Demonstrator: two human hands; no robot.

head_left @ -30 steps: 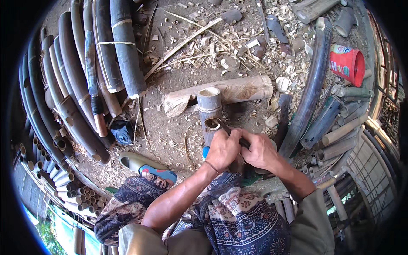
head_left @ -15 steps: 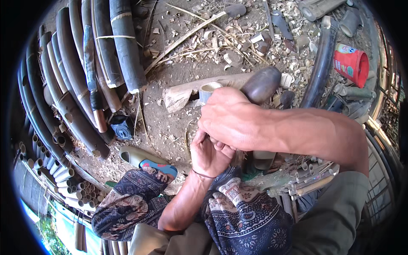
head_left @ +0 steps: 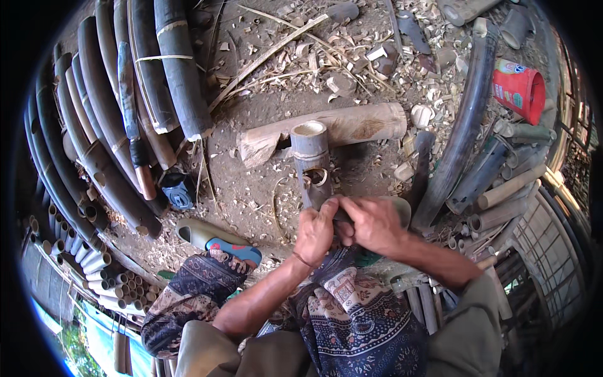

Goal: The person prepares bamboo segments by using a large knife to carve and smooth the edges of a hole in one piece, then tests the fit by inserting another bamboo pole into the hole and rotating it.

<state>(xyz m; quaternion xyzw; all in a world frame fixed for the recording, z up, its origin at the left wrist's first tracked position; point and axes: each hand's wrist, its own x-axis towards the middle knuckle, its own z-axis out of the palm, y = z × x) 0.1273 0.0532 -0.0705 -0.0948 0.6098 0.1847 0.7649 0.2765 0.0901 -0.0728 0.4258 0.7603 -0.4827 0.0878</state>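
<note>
A short bamboo tube (head_left: 311,154) points away from me, its pale cut rim at the far end. Partway along it a thin pale curl (head_left: 318,177) stands beside a cut opening. My left hand (head_left: 315,234) is closed round the near end of the tube. Against it, on the right, my right hand (head_left: 377,225) is closed with bent fingers. Something dark shows between the two hands, but what the right hand grips is hidden. Beyond the tube lies a split, notched bamboo piece (head_left: 364,124) on the ground.
Long dark bamboo poles (head_left: 182,75) lie at the left, with a blue-handled tool (head_left: 129,94) on them. A dark pole (head_left: 461,125) and a red container (head_left: 518,91) are at the right. Shavings (head_left: 308,56) cover the far ground. An olive shoe (head_left: 204,232) lies near my leg.
My right hand has come down and toward me, off the tube's far part, which now shows more. The large dark rounded thing beyond my right forearm is gone from that spot.
</note>
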